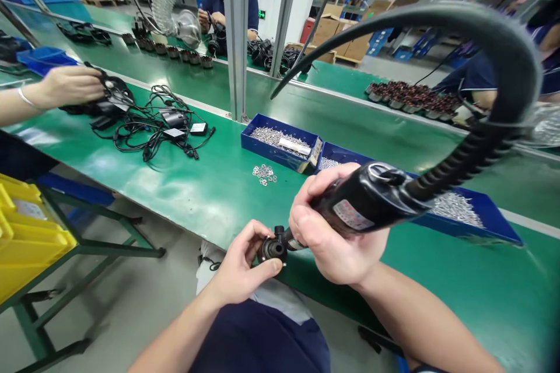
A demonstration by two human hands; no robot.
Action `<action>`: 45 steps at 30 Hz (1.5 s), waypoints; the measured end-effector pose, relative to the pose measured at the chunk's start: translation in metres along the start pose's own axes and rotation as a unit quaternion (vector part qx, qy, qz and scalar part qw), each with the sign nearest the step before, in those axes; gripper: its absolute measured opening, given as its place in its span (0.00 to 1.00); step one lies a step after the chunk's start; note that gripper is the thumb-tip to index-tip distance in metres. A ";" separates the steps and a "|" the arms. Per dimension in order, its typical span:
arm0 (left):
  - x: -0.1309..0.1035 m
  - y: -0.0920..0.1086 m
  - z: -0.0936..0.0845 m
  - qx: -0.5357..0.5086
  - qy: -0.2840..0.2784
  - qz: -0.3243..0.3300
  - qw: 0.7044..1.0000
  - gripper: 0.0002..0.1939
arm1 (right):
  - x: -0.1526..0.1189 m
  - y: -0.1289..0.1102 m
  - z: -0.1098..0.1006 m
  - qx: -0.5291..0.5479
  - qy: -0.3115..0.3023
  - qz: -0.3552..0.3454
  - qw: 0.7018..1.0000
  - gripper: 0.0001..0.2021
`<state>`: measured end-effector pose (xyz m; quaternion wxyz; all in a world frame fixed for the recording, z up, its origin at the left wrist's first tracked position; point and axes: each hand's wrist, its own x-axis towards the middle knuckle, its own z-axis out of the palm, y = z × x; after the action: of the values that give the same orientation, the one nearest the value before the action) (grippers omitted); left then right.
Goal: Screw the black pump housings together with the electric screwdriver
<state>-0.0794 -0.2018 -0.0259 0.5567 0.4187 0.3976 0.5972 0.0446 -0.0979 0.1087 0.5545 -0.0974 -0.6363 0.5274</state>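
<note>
Fingers of my left hand [245, 268] are wrapped round a small round black part [273, 247] with a short stub on top, at the front edge of the green table [196, 186]. My right hand [339, 236] grips a thick black power screwdriver [363, 198] with a white and red label. Its tip points left and down to the side of the black part; whether it touches a screw is too small to tell. A ribbed black hose [472, 151] runs from the tool's rear and arches back over the table. Small metal rings [263, 173] lie beyond my left hand.
Blue trays of metal screws [271, 154] stand behind my hands. Black cabled units [170, 119] lie at the left, where another person's hand [72, 86] reaches in. A metal post [237, 41] rises behind. Yellow crates [30, 239] are at the lower left.
</note>
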 end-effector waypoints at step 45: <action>0.000 0.007 0.006 -0.029 0.004 0.007 1.000 0.21 | 0.012 -0.008 0.009 0.021 -0.039 0.026 0.999 0.15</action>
<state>-0.0758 -0.2020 -0.0168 0.5632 0.4026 0.3794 0.6138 0.0362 -0.0977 0.1235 0.5172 -0.0821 -0.6434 0.5584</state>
